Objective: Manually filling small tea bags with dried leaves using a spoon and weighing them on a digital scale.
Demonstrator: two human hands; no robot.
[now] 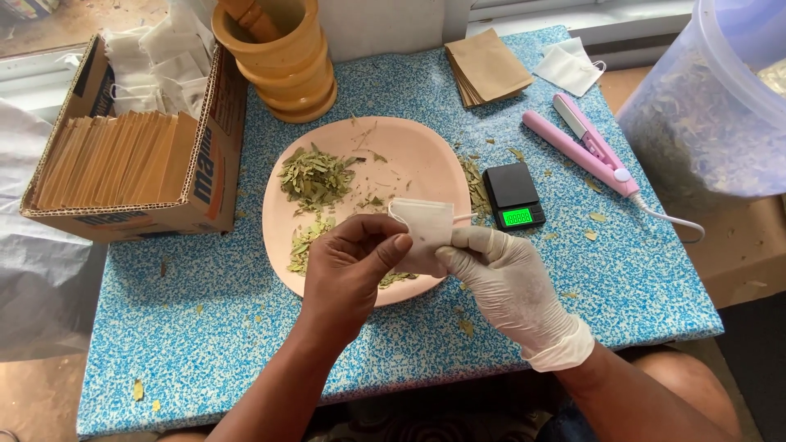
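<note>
A small white fabric tea bag (pixel 426 229) with a drawstring is held above the near edge of a pale pink plate (pixel 409 160). My bare left hand (pixel 352 270) pinches its left side. My right hand (pixel 508 282), in a white glove, grips its right side. Dried green leaves (pixel 315 180) lie in loose piles on the left half of the plate, with more under my hands.
A small black digital scale (pixel 512 195) and a pink sealing iron (pixel 585 151) lie right of the plate. A cardboard box (pixel 209 176) of brown sachets and white bags stands at left. A wooden mortar (pixel 278 57), brown envelopes (pixel 487 65) and a large plastic tub (pixel 712 106) are behind.
</note>
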